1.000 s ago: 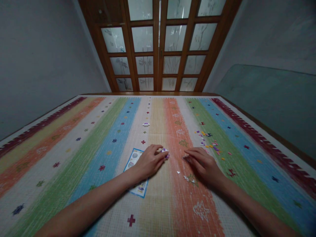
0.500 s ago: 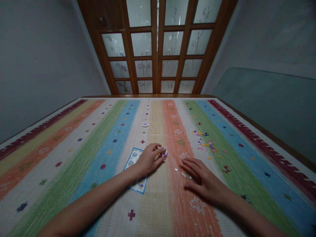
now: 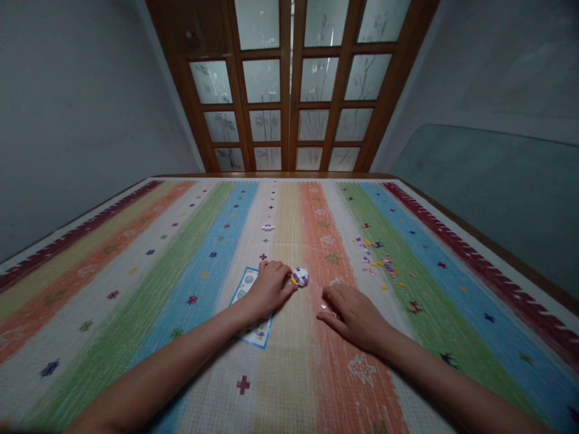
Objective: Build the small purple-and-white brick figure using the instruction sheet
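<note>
A small white, purple and yellow building-brick model [image 3: 301, 276] rests on the striped cloth near the middle. My left hand [image 3: 272, 287] is closed at its left side, fingertips and thumb against the yellow part. Under my left wrist lies a blue-bordered instruction sheet [image 3: 263, 335], partly covered by the arm. To the right, my right hand [image 3: 355, 313] is low over the orange stripe, thumb and fingers apart. Between them shows a little white brick [image 3: 324, 307]; other white pieces are mostly hidden beneath this hand.
Several loose purple, yellow, pink and white bricks [image 3: 388, 265] lie scattered at the right, over the white and green stripes. Farther back sits a white and purple brick piece [image 3: 268, 227]. The striped tablecloth [image 3: 289, 374] covers the table, with a wood-framed glass door [image 3: 289, 108] beyond.
My right hand has moved left and now covers most of the white pieces. My left fingers have drawn back slightly left, leaving more of the brick model showing.
</note>
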`<state>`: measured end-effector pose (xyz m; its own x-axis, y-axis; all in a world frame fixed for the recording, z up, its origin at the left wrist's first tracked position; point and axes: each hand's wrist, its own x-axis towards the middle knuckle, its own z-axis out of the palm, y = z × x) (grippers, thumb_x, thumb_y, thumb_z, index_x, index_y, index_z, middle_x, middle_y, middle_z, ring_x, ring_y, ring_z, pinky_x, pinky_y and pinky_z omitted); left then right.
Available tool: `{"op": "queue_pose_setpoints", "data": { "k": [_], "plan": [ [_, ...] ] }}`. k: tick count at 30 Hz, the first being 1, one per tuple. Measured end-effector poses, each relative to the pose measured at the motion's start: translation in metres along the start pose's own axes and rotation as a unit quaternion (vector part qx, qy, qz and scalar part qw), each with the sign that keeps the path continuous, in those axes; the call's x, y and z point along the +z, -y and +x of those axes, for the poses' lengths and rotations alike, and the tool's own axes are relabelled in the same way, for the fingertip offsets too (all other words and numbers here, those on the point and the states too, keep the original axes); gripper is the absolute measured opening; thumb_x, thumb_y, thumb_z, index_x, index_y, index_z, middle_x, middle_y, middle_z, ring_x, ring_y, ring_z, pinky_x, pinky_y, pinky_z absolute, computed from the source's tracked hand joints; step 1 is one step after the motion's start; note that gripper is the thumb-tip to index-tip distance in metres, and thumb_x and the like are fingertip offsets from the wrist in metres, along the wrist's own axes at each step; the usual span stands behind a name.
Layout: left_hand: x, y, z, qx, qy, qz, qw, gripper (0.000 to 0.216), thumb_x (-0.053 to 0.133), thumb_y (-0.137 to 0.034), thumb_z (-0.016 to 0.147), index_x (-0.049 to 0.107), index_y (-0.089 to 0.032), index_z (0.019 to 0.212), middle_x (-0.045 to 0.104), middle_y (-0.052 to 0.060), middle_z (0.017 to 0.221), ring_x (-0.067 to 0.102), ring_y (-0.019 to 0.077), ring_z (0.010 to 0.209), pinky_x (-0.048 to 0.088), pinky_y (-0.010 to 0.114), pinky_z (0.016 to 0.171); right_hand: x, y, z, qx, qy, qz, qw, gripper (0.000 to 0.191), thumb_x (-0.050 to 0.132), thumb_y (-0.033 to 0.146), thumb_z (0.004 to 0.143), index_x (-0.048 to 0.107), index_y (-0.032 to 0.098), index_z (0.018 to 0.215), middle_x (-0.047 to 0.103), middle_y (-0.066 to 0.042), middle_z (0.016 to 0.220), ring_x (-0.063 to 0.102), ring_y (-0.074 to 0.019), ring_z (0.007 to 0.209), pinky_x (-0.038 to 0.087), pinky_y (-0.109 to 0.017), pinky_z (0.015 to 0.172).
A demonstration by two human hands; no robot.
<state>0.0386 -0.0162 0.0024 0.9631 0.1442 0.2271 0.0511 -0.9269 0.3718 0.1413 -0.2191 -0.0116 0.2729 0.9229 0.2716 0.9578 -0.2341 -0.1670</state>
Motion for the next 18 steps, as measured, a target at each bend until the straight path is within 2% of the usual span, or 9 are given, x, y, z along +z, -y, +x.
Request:
{"op": "queue_pose_setpoints", "data": {
  "k": [3,5,10,12,14,16,18],
  "plan": [
    [-0.001,-0.003,-0.003,-0.004,0.006,0.013,1.000,0.020,0.058,-0.034,0.083,0.059,-0.015,0.086,0.064,0.008,0.090,0.055,0.0244,0.090,0.035,0.041,0.085,0.000,-0.002,0.007,0.004,0.032,-0.017,0.999,0.025,0.048,0.040,0.089,0.052,0.016,0.084,0.061,-0.008,0.077,0.056,-0.0206,0.068,0.043,-0.032,0.062],
    [-0.003,-0.003,-0.002,-0.008,0.006,0.006,1.000,0.022,0.060,-0.034,0.081,0.058,-0.015,0.093,0.063,0.008,0.097,0.054,0.0250,0.095,0.035,0.041,0.086,0.000,-0.003,0.010,0.003,0.048,-0.018,0.999,0.025,0.048,0.040,0.089,0.053,0.017,0.083,0.062,-0.007,0.076,0.057,-0.0200,0.067,0.041,-0.031,0.061],
    [-0.009,0.003,0.011,0.040,0.057,-0.026,0.997,0.066,0.071,-0.033,0.073,0.041,-0.020,0.130,0.050,0.013,0.126,0.044,0.0283,0.113,0.033,0.043,0.094,-0.004,-0.004,0.011,-0.005,0.052,0.037,0.998,0.027,0.051,0.044,0.086,0.053,0.018,0.082,0.062,-0.005,0.069,0.057,-0.0188,0.064,0.041,-0.029,0.059],
    [-0.008,0.007,0.016,0.073,0.083,-0.038,0.993,0.066,0.071,-0.032,0.074,0.041,-0.022,0.132,0.046,0.013,0.133,0.041,0.0286,0.117,0.032,0.043,0.097,-0.006,-0.006,0.006,0.019,0.012,0.105,0.994,0.026,0.052,0.043,0.086,0.054,0.017,0.088,0.063,-0.006,0.075,0.058,-0.0189,0.068,0.044,-0.030,0.062],
    [-0.005,0.011,0.021,0.102,0.095,-0.046,0.989,0.056,0.068,-0.030,0.077,0.046,-0.023,0.128,0.046,0.012,0.135,0.040,0.0279,0.118,0.032,0.043,0.098,-0.008,-0.010,-0.002,0.089,-0.059,0.186,0.977,0.024,0.046,0.038,0.089,0.053,0.017,0.099,0.064,-0.008,0.087,0.060,-0.0190,0.076,0.047,-0.031,0.069],
    [-0.003,0.012,0.023,0.122,0.100,-0.054,0.986,0.044,0.063,-0.027,0.080,0.051,-0.023,0.122,0.053,0.010,0.128,0.044,0.0261,0.114,0.033,0.042,0.096,-0.009,-0.015,-0.013,0.171,-0.116,0.245,0.947,0.026,0.039,0.034,0.091,0.052,0.018,0.107,0.064,-0.009,0.094,0.062,-0.0192,0.083,0.049,-0.033,0.074],
    [-0.002,0.011,0.022,0.123,0.100,-0.059,0.986,0.036,0.061,-0.025,0.082,0.054,-0.022,0.117,0.059,0.009,0.119,0.048,0.0246,0.109,0.035,0.040,0.093,-0.010,-0.019,-0.027,0.212,-0.127,0.267,0.931,0.025,0.039,0.033,0.092,0.055,0.019,0.105,0.065,-0.008,0.094,0.062,-0.0198,0.085,0.050,-0.034,0.075]
  ]
}}
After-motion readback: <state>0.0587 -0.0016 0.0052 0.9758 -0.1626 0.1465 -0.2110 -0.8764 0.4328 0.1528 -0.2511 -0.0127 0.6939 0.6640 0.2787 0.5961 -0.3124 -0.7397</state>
